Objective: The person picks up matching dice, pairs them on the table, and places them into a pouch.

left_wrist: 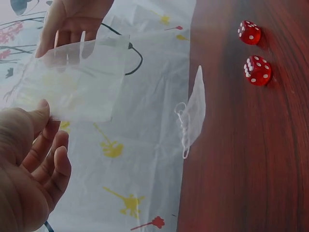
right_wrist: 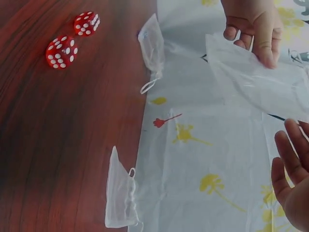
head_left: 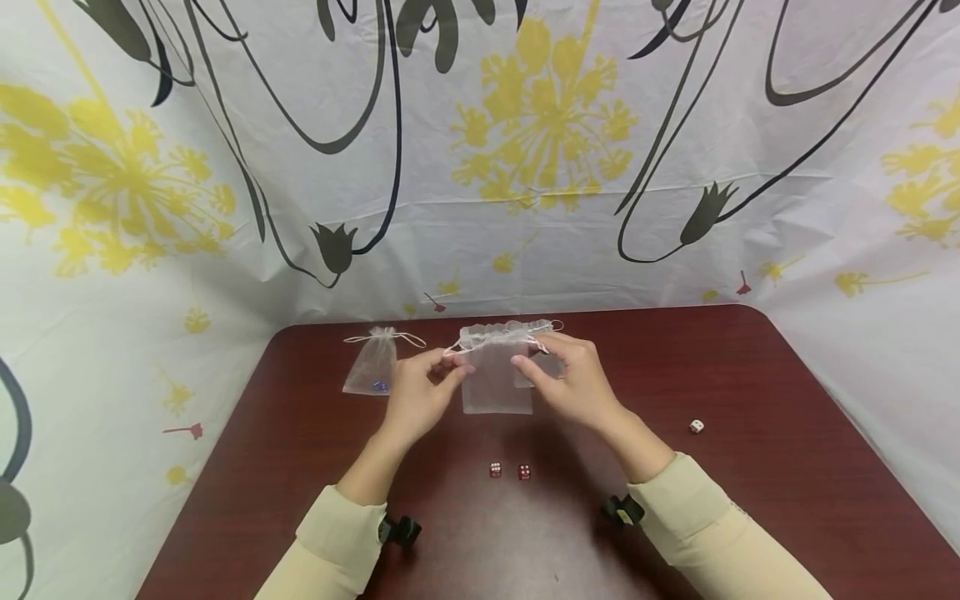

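Note:
A sheer white drawstring pouch (head_left: 495, 385) hangs upright between both hands above the table. My left hand (head_left: 418, 398) pinches its upper left edge by the cord, with thumb and fingertips. At the upper right edge my right hand (head_left: 576, 385) holds it between thumb and index finger; the other fingers are partly hidden. In the left wrist view the pouch (left_wrist: 82, 84) looks flat, with nothing visible inside. Two red dice with white dots, one die (head_left: 495, 470) left of the other die (head_left: 524, 472), rest on the table below the hands.
Back left lies a second pouch (head_left: 369, 367) with something blue (head_left: 381, 387) inside. A third pouch (right_wrist: 120, 198) lies at the table's far edge, partly behind the right hand in the head view. A white die (head_left: 697, 426) sits on the right. Patterned cloth (head_left: 465, 225) hangs behind the table.

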Tool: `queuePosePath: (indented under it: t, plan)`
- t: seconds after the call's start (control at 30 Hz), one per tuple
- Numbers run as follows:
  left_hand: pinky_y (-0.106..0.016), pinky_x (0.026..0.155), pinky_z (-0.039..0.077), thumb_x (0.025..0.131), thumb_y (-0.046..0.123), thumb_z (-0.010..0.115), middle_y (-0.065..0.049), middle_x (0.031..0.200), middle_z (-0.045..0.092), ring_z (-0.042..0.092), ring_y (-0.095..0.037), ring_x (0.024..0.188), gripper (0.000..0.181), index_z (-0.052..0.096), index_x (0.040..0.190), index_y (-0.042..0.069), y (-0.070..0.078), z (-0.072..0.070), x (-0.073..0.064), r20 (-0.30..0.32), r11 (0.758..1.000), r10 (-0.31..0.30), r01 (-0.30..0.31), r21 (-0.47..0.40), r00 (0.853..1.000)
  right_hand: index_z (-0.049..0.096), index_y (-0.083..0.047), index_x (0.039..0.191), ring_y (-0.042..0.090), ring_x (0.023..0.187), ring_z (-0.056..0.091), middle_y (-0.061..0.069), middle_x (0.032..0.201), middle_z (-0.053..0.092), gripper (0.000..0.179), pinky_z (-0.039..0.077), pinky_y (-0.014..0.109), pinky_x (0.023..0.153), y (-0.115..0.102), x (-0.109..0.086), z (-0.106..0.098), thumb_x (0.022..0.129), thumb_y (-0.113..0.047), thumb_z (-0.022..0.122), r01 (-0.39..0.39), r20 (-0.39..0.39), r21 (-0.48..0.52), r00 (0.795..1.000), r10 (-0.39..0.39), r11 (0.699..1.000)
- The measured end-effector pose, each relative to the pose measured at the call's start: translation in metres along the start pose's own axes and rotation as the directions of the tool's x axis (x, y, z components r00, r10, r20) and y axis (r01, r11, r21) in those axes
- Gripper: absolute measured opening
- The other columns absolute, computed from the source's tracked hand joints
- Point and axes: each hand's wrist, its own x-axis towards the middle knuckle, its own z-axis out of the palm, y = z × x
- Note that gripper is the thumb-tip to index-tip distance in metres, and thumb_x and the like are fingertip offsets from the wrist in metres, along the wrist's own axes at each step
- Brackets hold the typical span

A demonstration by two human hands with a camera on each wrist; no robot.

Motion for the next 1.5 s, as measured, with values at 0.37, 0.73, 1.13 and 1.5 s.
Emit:
queuePosePath:
  t: [0.37,0.73,1.13,1.5]
  plan:
    - [-0.030,0.054,0.053,0.081,0.013,0.087,-0.007,0.091,0.070,0.060,-0.020,0.064,0.035,0.070,0.109,0.002,0.012,-0.009,-0.002,0.031,0.996,0.067,-0.064,-0.064,0.997,0.075,-0.008,0.084,0.010,0.069,0.059,-0.001,0.078,0.070,0.008,0.045,0.029,0.059,-0.007,0.002,-0.002,0.088,-0.002,0.077,-0.032,-0.020,0.067,0.999,0.033,0.997]
    - [-0.019,0.055,0.047,0.085,0.002,0.081,-0.003,0.085,0.071,0.058,-0.012,0.064,0.012,0.077,0.096,0.003,0.030,-0.014,0.005,-0.131,0.959,0.227,-0.245,-0.144,0.965,0.077,-0.006,0.085,0.014,0.079,0.069,0.003,0.084,0.074,0.008,0.050,0.019,0.071,-0.012,0.003,-0.001,0.085,0.003,0.078,-0.037,-0.026,0.101,0.999,0.040,0.994]
    - [-0.022,0.055,0.051,0.084,0.001,0.081,-0.004,0.083,0.074,0.058,-0.012,0.060,0.007,0.078,0.090,0.003,0.031,-0.015,0.007,-0.134,0.952,0.253,-0.271,-0.142,0.958,0.076,-0.002,0.100,0.019,0.087,0.071,0.006,0.095,0.076,0.018,0.053,0.021,0.078,-0.012,0.003,-0.002,0.082,0.003,0.078,0.020,-0.047,0.109,0.999,-0.015,0.994]
    - [-0.016,0.055,0.047,0.080,0.001,0.084,-0.006,0.082,0.075,0.059,-0.011,0.061,0.009,0.079,0.087,0.002,0.033,-0.016,0.004,-0.154,0.956,0.206,-0.232,-0.179,0.966,0.078,0.000,0.087,0.022,0.079,0.072,0.007,0.084,0.076,0.014,0.055,0.021,0.077,-0.013,0.003,0.000,0.080,0.011,0.078,0.074,-0.068,0.161,0.996,-0.063,0.984]
